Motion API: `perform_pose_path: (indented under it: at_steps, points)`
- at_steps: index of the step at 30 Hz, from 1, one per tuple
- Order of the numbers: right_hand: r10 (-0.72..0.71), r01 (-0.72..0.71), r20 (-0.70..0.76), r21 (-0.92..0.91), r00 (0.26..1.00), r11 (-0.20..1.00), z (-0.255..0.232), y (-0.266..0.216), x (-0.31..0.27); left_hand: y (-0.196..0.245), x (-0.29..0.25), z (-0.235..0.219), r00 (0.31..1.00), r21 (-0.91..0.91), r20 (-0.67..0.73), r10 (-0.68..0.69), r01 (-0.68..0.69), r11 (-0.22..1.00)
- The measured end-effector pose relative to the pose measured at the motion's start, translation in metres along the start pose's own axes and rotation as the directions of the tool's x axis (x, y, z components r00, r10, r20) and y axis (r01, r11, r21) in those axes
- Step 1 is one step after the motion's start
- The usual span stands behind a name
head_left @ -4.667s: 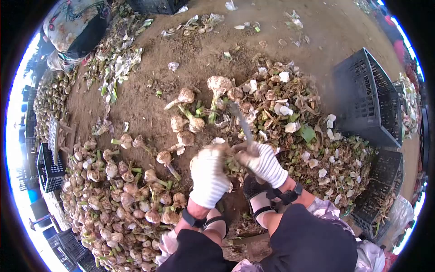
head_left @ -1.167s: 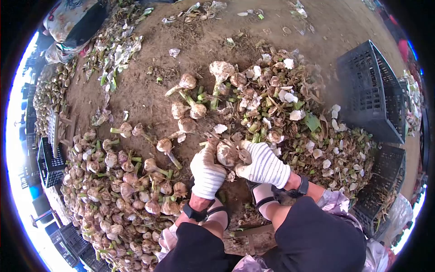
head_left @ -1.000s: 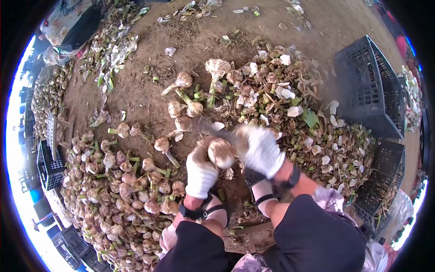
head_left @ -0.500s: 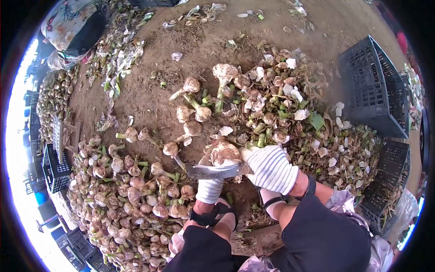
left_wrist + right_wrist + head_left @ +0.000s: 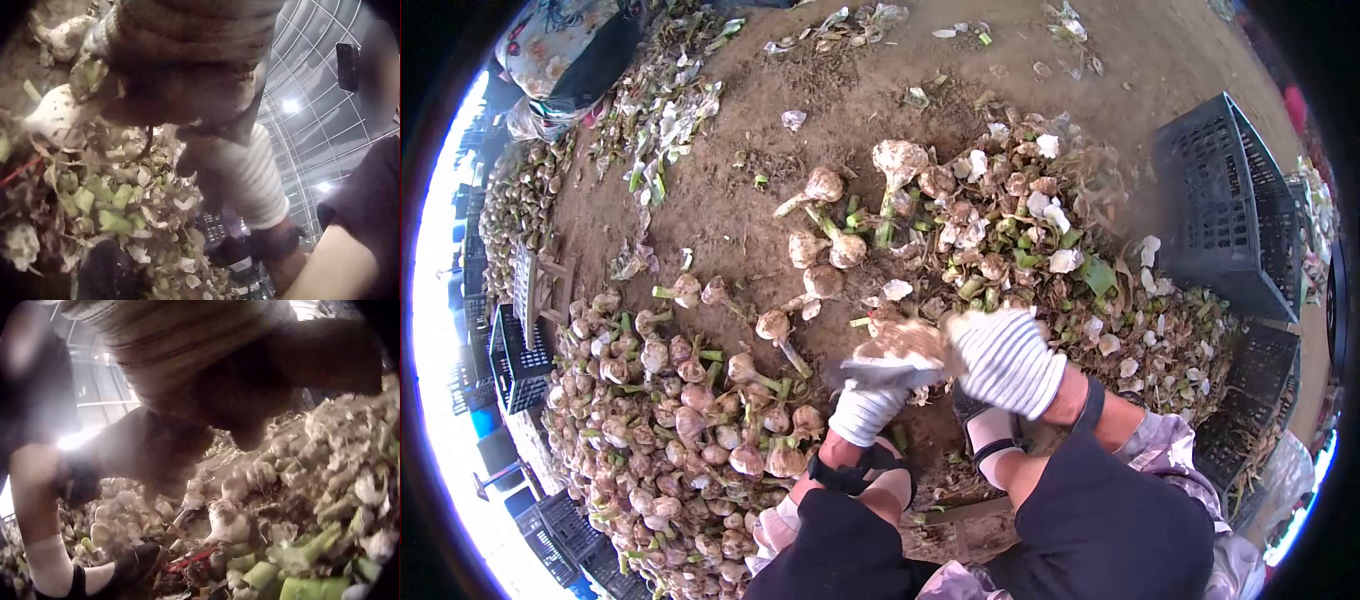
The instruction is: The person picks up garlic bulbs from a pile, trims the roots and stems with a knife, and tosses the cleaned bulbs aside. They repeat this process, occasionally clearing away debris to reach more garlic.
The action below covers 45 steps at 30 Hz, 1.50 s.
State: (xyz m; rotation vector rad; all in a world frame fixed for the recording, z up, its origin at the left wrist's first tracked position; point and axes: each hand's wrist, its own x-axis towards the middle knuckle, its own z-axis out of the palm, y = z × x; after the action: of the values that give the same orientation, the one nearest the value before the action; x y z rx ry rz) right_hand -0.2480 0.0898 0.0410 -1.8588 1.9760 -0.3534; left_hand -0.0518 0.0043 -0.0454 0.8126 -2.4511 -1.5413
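In the head view my left hand (image 5: 868,412), in a white knitted glove, holds a soil-covered garlic bulb (image 5: 908,338) from below. The bulb is blurred, and most of the left fingers are hidden behind it and the blade. My right hand (image 5: 1008,362), in a striped glove, grips a knife (image 5: 890,376) whose broad grey blade lies across the near side of the bulb, over the left hand. The knife's handle is covered by the right fingers. Both wrist views show the gloves dark and close up, with the right hand (image 5: 240,178) beyond the left one.
A large heap of garlic bulbs (image 5: 690,430) spreads at the left. Several stemmed bulbs (image 5: 825,250) lie ahead on the soil. Trimmings and skins (image 5: 1140,340) are piled at the right, beside a black plastic crate (image 5: 1215,215). Sandalled feet (image 5: 990,435) stand below the hands.
The blade, pointing away from me at first, now lies across the bulb's near side. The bulb has turned in the left hand, and the right hand has shifted slightly since half a second ago.
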Motion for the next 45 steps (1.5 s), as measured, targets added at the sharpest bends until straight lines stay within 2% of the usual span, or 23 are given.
perform_pose_path:
  at_steps: [2, 5, 7, 9, 11, 14, 15, 17, 18, 19, 23, 24, 25, 27, 28, 31, 32, 34, 35, 39, 42, 44, 45]
  points:
    - [0.015, -0.014, 0.056, -0.022, 0.998, 1.0, -0.015, -0.008, 0.004, -0.002, 0.004, -0.003, 0.949, 0.463, -0.054, 0.311, -0.252, 0.85]
    - [-0.002, 0.001, 0.041, 0.015, 0.999, 1.0, -0.004, 0.003, 0.002, 0.013, 0.008, -0.006, 0.99, 0.222, -0.032, 0.134, -0.124, 0.967]
    - [-0.026, 0.026, 0.002, 0.019, 1.0, 0.999, 0.001, 0.027, -0.005, 0.052, 0.018, -0.027, 0.952, -0.185, 0.202, -0.23, 0.267, 0.946]
    - [0.158, -0.128, 0.211, -0.149, 0.965, 0.981, -0.013, 0.069, -0.009, 0.078, 0.008, -0.042, 0.94, -0.504, 0.138, -0.311, 0.337, 0.795]
    - [0.438, -0.418, 0.014, -0.269, 0.899, 0.868, -0.01, 0.115, -0.03, 0.098, 0.003, -0.054, 0.924, -0.606, 0.166, -0.343, 0.37, 0.704]
    - [0.406, -0.353, -0.21, 0.248, 0.89, 0.902, -0.02, 0.085, -0.027, 0.065, 0.026, -0.028, 0.952, -0.537, -0.086, -0.294, 0.204, 0.818]
    - [0.527, -0.391, -0.004, 0.667, 0.85, 0.634, -0.026, 0.054, -0.018, 0.055, 0.031, -0.021, 0.955, -0.4, -0.177, -0.238, 0.151, 0.904]
    - [0.295, -0.318, 0.191, 0.816, 0.936, 0.482, -0.016, 0.024, -0.003, 0.076, 0.047, -0.03, 0.994, 0.127, -0.11, -0.016, 0.03, 0.991]
    - [0.198, -0.295, 0.275, 0.952, 0.941, 0.077, 0.012, 0.012, 0.002, 0.085, 0.049, -0.029, 1.0, 0.43, 0.01, -0.022, 0.016, 0.903]
    - [0.385, -0.188, 0.152, 0.98, 0.911, 0.058, 0.031, -0.002, 0.003, 0.091, 0.05, -0.028, 0.991, 0.688, 0.118, -0.064, -0.035, 0.725]
    - [0.447, -0.266, 0.421, 0.891, 0.789, -0.369, 0.048, 0.021, 0.0, 0.1, 0.039, -0.046, 0.719, 0.542, -0.526, 0.454, -0.127, 0.83]
    - [0.43, -0.256, 0.44, 0.87, 0.788, -0.422, 0.048, 0.021, -0.003, 0.094, 0.039, -0.041, 0.684, 0.305, -0.691, 0.233, -0.016, 0.952]
    - [0.409, -0.248, 0.458, 0.848, 0.789, -0.469, 0.046, 0.02, -0.004, 0.077, 0.037, -0.038, 0.809, -0.203, -0.574, -0.126, 0.009, 0.979]
    - [0.364, -0.363, 0.395, 0.919, 0.843, -0.156, 0.034, -0.001, 0.002, 0.056, 0.035, -0.019, 0.91, -0.624, -0.08, -0.406, 0.272, 0.733]
    - [0.385, -0.15, 0.021, 0.939, 0.923, 0.309, 0.061, 0.001, 0.005, 0.052, 0.029, -0.011, 0.927, -0.722, -0.121, -0.355, 0.163, 0.672]
    - [0.399, -0.485, 0.278, 0.452, 0.874, 0.748, 0.024, 0.017, 0.012, 0.059, 0.028, -0.032, 0.87, -0.649, -0.008, -0.494, 0.371, 0.664]
    - [0.385, -0.318, 0.024, 0.612, 0.923, 0.725, 0.024, 0.019, 0.014, 0.058, 0.028, -0.036, 0.835, -0.686, -0.002, -0.551, 0.399, 0.608]
    - [0.161, -0.144, -0.008, 0.413, 0.987, 0.899, -0.001, 0.011, 0.016, 0.039, 0.023, -0.03, 0.942, -0.031, -0.276, -0.19, 0.188, 0.982]
    - [0.041, -0.044, 0.016, 0.258, 0.999, 0.965, -0.006, 0.004, 0.023, 0.031, 0.021, -0.027, 0.957, 0.349, -0.287, 0.046, 0.059, 0.935]
    - [0.202, -0.221, 0.108, 0.215, 0.973, 0.951, 0.017, 0.036, 0.027, 0.052, 0.014, -0.062, 0.81, 0.245, -0.58, 0.086, 0.073, 0.967]
    - [0.454, -0.441, 0.051, 0.355, 0.889, 0.824, 0.028, 0.053, 0.007, 0.021, -0.026, -0.101, 0.514, -0.208, -0.825, -0.235, 0.11, 0.972]
    - [0.432, -0.419, 0.055, 0.38, 0.9, 0.825, 0.028, 0.036, 0.015, -0.005, -0.056, -0.148, 0.451, 0.281, -0.892, -0.032, 0.609, 0.742]
    - [0.334, -0.222, -0.131, 0.52, 0.934, 0.825, 0.04, 0.022, 0.022, -0.005, -0.067, -0.167, 0.593, 0.602, -0.797, 0.113, 0.796, 0.07]
